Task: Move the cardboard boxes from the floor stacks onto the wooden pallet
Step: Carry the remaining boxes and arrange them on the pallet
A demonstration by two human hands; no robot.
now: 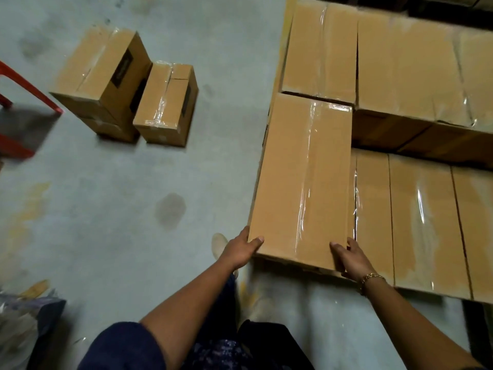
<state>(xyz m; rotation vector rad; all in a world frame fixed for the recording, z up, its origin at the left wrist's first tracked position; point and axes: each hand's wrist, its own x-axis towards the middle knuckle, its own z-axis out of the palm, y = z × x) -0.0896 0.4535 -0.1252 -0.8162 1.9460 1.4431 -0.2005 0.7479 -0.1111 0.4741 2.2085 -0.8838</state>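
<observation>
On the pile [421, 209] of boxes, the left hand [240, 251] and right hand [349, 259] each grip a near corner of one long box [301, 182].

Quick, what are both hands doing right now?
Left hand: grips the near left corner of the long taped brown cardboard box.
Right hand: grips the same box's near right corner.

Under you lies a grey concrete floor [120, 161] with a dark round stain [170, 210] near its middle and yellowish smears [29, 206] to your left. A red frame [29, 86] stands at the left edge, crumpled plastic wrap [18, 324] bottom left
</observation>
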